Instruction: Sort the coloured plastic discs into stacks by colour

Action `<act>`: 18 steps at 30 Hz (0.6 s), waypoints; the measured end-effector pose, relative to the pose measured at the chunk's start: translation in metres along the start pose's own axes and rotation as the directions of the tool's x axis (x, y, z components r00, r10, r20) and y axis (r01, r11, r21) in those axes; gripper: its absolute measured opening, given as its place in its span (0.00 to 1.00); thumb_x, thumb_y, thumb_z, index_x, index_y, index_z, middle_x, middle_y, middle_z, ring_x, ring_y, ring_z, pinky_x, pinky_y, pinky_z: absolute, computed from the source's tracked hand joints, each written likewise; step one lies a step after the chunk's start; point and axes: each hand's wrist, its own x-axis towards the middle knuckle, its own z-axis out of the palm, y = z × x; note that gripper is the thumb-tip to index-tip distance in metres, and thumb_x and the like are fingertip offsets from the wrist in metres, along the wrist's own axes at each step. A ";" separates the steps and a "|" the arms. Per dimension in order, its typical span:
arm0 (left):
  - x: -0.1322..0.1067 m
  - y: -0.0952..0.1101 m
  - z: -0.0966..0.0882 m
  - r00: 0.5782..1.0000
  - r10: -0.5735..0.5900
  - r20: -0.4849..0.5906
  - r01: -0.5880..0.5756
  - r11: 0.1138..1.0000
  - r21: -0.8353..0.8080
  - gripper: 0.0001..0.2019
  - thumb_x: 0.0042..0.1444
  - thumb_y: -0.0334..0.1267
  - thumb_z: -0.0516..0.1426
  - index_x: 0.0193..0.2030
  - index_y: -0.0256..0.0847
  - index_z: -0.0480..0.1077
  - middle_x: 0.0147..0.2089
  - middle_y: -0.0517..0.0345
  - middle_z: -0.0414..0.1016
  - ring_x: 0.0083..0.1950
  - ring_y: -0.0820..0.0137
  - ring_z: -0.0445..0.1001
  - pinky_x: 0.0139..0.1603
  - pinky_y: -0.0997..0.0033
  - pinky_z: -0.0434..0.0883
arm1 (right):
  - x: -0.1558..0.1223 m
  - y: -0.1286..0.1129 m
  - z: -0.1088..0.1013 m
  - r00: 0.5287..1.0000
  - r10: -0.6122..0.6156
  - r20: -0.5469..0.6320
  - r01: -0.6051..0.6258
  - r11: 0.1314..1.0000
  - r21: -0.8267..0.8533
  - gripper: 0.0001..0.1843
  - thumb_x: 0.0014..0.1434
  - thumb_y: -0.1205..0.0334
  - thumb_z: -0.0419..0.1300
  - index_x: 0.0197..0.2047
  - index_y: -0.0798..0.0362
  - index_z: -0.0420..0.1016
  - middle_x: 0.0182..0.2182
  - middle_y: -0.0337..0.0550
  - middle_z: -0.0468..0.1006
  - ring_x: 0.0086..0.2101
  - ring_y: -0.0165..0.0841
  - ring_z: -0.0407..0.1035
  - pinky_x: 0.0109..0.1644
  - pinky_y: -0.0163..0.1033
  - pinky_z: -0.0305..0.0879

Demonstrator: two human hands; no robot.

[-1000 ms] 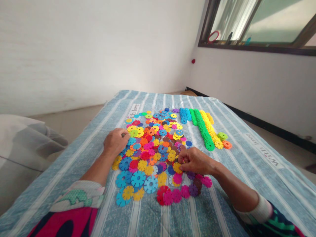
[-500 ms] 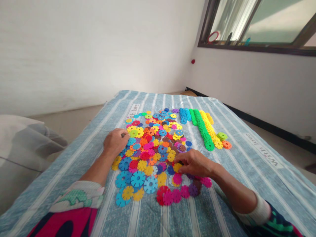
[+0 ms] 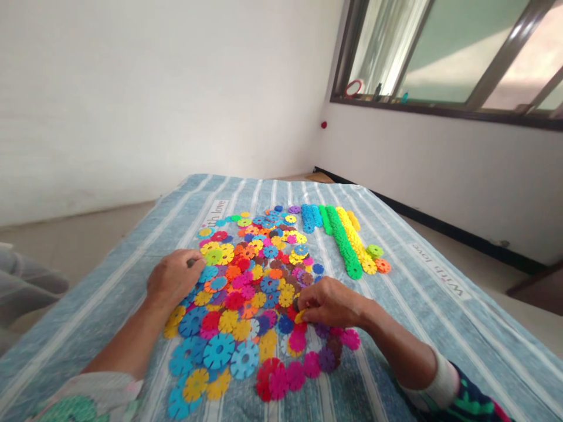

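A loose heap of many-coloured notched plastic discs (image 3: pixel 241 280) covers the middle of the striped cloth. At its left edge my left hand (image 3: pixel 173 278) is closed, thumb and fingers together; whatever they may hold is hidden. My right hand (image 3: pixel 334 302) reaches in from the right and pinches a yellow notched disc (image 3: pixel 299 317) between thumb and fingertips, low over the heap. A magenta disc (image 3: pixel 298 340) lies just below those fingers. Large blue discs (image 3: pixel 219 350) sit at the near side of the pile.
To the right of the heap lie overlapping rows of discs sorted by colour: a green row (image 3: pixel 343 243), a yellow row (image 3: pixel 355 237) and short blue rows (image 3: pixel 309 218). An orange disc (image 3: pixel 382 266) ends the group. The striped cloth (image 3: pixel 396 305) spreads around them, near a white wall (image 3: pixel 153 88).
The view has swung, so everything sits further left and lower. The yellow disc at my right fingertips now shows less of its face. My left hand stays closed beside the heap.
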 end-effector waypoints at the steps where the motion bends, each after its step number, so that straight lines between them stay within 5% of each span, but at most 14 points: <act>1: 0.001 -0.001 0.000 1.000 -0.009 0.012 0.009 1.000 0.002 0.17 0.54 0.43 0.48 0.39 0.39 0.76 0.49 0.50 0.79 0.50 0.61 0.75 0.49 0.67 0.69 | 0.000 0.000 -0.001 1.000 -0.007 -0.006 0.007 1.000 0.004 0.06 0.52 0.71 0.65 0.26 0.56 0.72 0.22 0.30 0.66 0.25 0.22 0.59 0.28 0.30 0.47; 5: 0.005 -0.003 -0.001 0.998 -0.024 0.061 0.023 1.000 0.013 0.21 0.55 0.45 0.46 0.43 0.38 0.75 0.53 0.47 0.77 0.52 0.58 0.75 0.51 0.63 0.69 | -0.004 -0.001 -0.014 0.996 -0.031 -0.082 0.039 0.994 0.101 0.05 0.52 0.72 0.64 0.26 0.56 0.73 0.22 0.30 0.65 0.24 0.21 0.59 0.28 0.28 0.49; 8: 0.006 -0.004 -0.001 0.997 -0.033 0.065 0.032 0.999 0.020 0.22 0.54 0.46 0.45 0.43 0.38 0.75 0.53 0.46 0.77 0.52 0.58 0.75 0.50 0.63 0.70 | -0.012 0.013 -0.036 0.964 0.075 -0.254 -0.032 0.985 0.167 0.03 0.54 0.67 0.63 0.28 0.56 0.75 0.19 0.30 0.62 0.22 0.22 0.56 0.25 0.28 0.49; 12: 0.007 -0.007 0.001 0.999 -0.029 0.032 0.029 1.000 0.001 0.21 0.53 0.46 0.46 0.42 0.39 0.76 0.51 0.48 0.79 0.50 0.58 0.76 0.49 0.63 0.71 | -0.020 0.063 -0.077 0.827 0.274 -0.490 -0.179 0.956 0.232 0.09 0.53 0.58 0.64 0.29 0.56 0.75 0.17 0.31 0.65 0.19 0.23 0.57 0.22 0.29 0.50; 18: 0.009 -0.011 0.004 0.999 -0.033 -0.015 0.032 0.998 -0.051 0.19 0.50 0.47 0.47 0.37 0.42 0.76 0.48 0.50 0.80 0.49 0.57 0.77 0.50 0.62 0.72 | -0.015 0.150 -0.130 0.600 0.531 -0.598 -0.433 0.844 0.316 0.06 0.52 0.63 0.65 0.30 0.56 0.73 0.16 0.34 0.71 0.15 0.23 0.62 0.19 0.27 0.57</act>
